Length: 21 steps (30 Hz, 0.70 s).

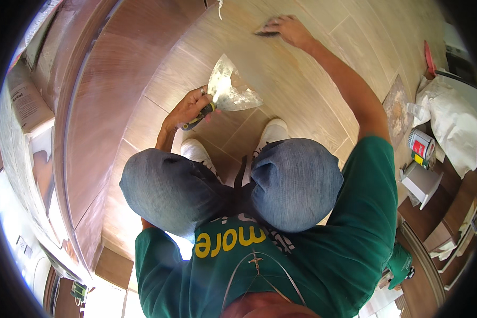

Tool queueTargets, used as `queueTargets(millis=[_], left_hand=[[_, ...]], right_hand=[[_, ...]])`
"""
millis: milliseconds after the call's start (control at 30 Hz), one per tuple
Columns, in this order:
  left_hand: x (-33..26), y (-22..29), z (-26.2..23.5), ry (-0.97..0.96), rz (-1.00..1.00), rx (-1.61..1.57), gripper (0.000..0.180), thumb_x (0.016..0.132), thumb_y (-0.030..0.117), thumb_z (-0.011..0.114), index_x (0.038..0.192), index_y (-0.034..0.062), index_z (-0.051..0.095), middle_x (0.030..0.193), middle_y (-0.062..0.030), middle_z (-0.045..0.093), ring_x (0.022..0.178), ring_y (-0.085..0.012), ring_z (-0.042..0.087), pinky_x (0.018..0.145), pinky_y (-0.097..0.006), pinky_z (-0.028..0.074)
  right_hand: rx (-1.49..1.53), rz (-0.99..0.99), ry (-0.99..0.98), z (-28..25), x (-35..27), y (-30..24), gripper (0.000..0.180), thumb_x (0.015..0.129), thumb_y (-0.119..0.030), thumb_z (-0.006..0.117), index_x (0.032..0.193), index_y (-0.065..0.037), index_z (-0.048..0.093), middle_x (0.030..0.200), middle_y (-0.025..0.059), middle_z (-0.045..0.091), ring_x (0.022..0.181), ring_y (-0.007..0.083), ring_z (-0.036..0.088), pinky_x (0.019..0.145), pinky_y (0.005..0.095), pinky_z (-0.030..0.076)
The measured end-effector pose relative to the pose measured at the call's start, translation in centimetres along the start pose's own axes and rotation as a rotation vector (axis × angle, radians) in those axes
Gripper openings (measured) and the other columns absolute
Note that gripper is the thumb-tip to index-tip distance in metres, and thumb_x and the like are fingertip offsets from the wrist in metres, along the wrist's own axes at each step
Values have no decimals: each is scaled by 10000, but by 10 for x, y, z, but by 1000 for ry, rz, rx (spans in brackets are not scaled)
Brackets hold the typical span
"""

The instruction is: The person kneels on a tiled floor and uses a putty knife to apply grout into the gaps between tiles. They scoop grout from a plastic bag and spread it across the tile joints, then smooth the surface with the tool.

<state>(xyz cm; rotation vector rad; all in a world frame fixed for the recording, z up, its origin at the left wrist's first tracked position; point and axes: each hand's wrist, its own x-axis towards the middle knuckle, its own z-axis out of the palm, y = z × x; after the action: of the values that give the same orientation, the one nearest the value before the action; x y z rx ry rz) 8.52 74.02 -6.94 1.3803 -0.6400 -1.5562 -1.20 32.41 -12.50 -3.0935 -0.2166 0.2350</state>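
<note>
wood-look tile floor (312, 87) under a squatting person; all places logged against the scraper. nearest: denim knees (297, 183), on the body side of the scraper. white shoes (274, 132) lie between knees and scraper. left hand (190, 108) is closed round the yellow-and-black handle of the scraper (229, 89); its broad blade is spotted with pale residue, and whether it touches the tile cannot be told. right hand (292, 31), well apart from the left, is beyond and right of the scraper, blurred, fingers bent over a dark flat pad (267, 33), apparently gripping it. risks, as judged: residue could drop off if the blade tips, dirtying the tile; a blade corner could scratch the tile if the left wrist sags; the long right-arm reach could upset the squat; the pad could slip if held only by its edge. outward: wood-grain panel (114, 79) left of the scraper; can (421, 142) and white sack (453, 122) far right of it.
</note>
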Motion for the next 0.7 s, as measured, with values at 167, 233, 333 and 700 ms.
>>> queueTargets(millis=[167, 233, 333, 700], left_hand=[[9, 5, 6, -40, -10, -19, 399, 1094, 261, 428, 1396, 19, 525, 929, -107, 726, 697, -115, 661, 647, -267, 547], [7, 7, 8, -41, -6, -24, 403, 1092, 254, 429, 1405, 17, 521, 940, -108, 723, 705, -119, 663, 647, -267, 547], [8, 10, 9, -42, -5, -18, 399, 1086, 235, 427, 1401, 10, 525, 949, -106, 721, 708, -122, 661, 647, -266, 547], [-3, 20, 13, -15, -8, -108, 362, 1023, 296, 484, 1214, 10, 597, 889, -149, 726, 637, -137, 656, 619, -273, 530]], right_hand=[[48, 178, 1, 16, -116, -17, 581, 832, 36, 623, 1322, -274, 669, 1330, -25, 623, 1274, 211, 539, 1069, 416, 397], [76, 213, -16, 13, -144, -32, 584, 816, 41, 645, 1311, -268, 679, 1332, -21, 625, 1280, 210, 536, 1067, 417, 399], [122, 273, -84, 0, -175, -44, 509, 870, 5, 644, 1305, -256, 684, 1294, 13, 657, 1229, 233, 578, 1066, 417, 398], [1048, 482, 537, -94, -129, -168, 247, 963, -54, 646, 1198, -65, 723, 1166, 116, 709, 1093, 248, 656, 940, 332, 498]])
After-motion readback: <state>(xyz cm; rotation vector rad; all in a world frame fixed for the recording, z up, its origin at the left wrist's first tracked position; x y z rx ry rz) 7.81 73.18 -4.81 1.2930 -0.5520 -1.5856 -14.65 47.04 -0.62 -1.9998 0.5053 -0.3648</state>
